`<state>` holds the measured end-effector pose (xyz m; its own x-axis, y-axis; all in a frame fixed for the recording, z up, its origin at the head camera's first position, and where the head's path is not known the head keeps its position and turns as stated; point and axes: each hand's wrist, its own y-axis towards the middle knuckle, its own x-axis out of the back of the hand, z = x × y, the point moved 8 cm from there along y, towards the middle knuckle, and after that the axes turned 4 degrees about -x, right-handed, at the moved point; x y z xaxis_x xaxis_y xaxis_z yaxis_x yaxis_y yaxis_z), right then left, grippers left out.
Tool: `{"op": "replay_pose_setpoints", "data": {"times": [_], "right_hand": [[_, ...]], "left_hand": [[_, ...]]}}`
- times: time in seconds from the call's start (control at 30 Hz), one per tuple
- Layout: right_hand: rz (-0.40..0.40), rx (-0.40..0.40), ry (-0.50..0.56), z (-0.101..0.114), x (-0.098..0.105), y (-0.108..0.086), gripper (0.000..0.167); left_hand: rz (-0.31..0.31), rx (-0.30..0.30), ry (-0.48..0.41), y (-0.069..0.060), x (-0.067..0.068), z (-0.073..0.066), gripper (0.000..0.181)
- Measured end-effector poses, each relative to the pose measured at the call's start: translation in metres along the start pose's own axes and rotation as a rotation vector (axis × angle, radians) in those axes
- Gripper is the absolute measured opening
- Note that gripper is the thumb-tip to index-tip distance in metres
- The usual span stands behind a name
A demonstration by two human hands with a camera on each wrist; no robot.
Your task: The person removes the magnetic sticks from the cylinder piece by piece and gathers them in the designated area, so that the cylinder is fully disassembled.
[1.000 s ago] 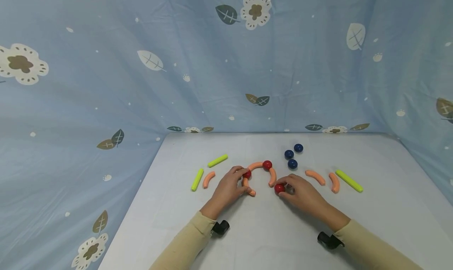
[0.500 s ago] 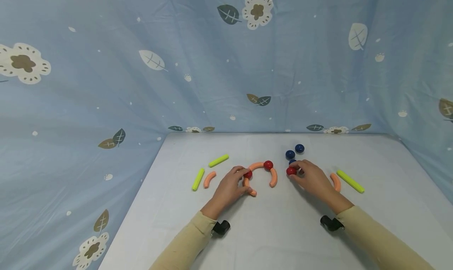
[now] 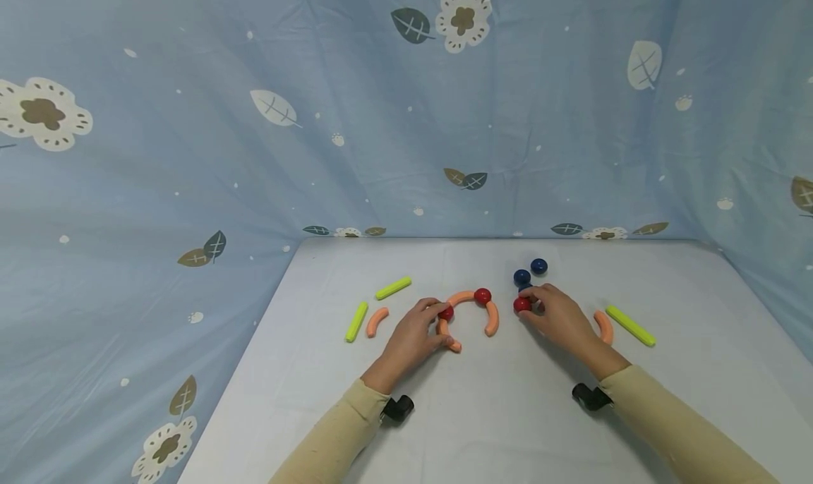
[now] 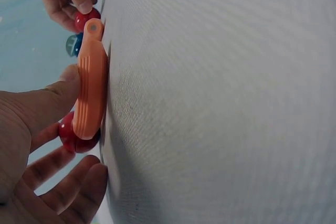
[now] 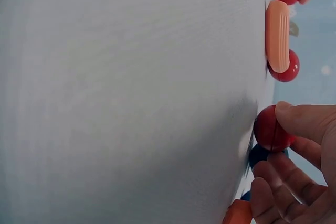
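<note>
My left hand (image 3: 413, 336) holds a joined arc on the white table. In the left wrist view its thumb presses a curved orange stick (image 4: 90, 87), while its fingers lie about a red ball (image 4: 71, 135). The arc runs on through another orange stick (image 3: 461, 298), a second red ball (image 3: 483, 296) and an orange stick (image 3: 492, 318) at its right end. My right hand (image 3: 559, 322) pinches a separate red ball (image 5: 272, 129) between thumb and fingers, right of the arc. Just behind that ball sits a blue ball (image 5: 260, 154), partly hidden by the hand.
Two more blue balls (image 3: 522, 277) lie farther back. Left of the arc are two yellow-green sticks (image 3: 356, 322) and a loose curved orange stick (image 3: 377, 322). On the right lie an orange stick (image 3: 604, 327) and a yellow-green stick (image 3: 630, 325). A patterned blue cloth (image 3: 406, 117) hangs behind the table.
My right hand has carried its red ball away from the arc's end, right and back to the blue balls, now covering a loose orange stick. My left hand stays on the arc.
</note>
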<state>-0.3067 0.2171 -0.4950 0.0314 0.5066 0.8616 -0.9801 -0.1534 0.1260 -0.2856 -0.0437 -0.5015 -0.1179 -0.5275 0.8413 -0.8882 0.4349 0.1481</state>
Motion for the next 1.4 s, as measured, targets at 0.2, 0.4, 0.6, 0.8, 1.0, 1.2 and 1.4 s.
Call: {"op": "replay_pose_setpoints", "data": {"times": [0.2,0.4,0.6,0.8,1.0,1.2,1.4], "right_hand": [[-0.010,-0.002,0.006,0.001,0.000,0.000,0.041],[-0.012,-0.015,0.008,0.001,0.002,-0.001,0.043],[-0.022,-0.013,0.018,0.003,0.003,-0.004,0.042],[-0.030,-0.006,0.020,0.007,0.004,-0.009,0.040],[-0.039,0.026,0.031,0.014,0.003,-0.016,0.038],[-0.051,0.039,0.036,0.022,0.002,-0.023,0.035],[-0.038,0.038,0.027,0.031,-0.002,-0.028,0.036]], "left_hand": [[-0.007,-0.006,0.012,-0.001,0.001,-0.002,0.061],[-0.012,-0.007,0.015,-0.002,0.002,-0.004,0.066],[-0.002,0.023,0.006,-0.003,0.001,-0.001,0.068],[-0.009,0.026,0.014,-0.005,0.000,0.000,0.071],[-0.029,0.009,-0.003,-0.008,0.001,0.000,0.062],[-0.060,0.001,-0.006,-0.010,0.004,-0.001,0.044],[-0.085,-0.011,-0.004,-0.014,0.007,-0.004,0.034]]}}
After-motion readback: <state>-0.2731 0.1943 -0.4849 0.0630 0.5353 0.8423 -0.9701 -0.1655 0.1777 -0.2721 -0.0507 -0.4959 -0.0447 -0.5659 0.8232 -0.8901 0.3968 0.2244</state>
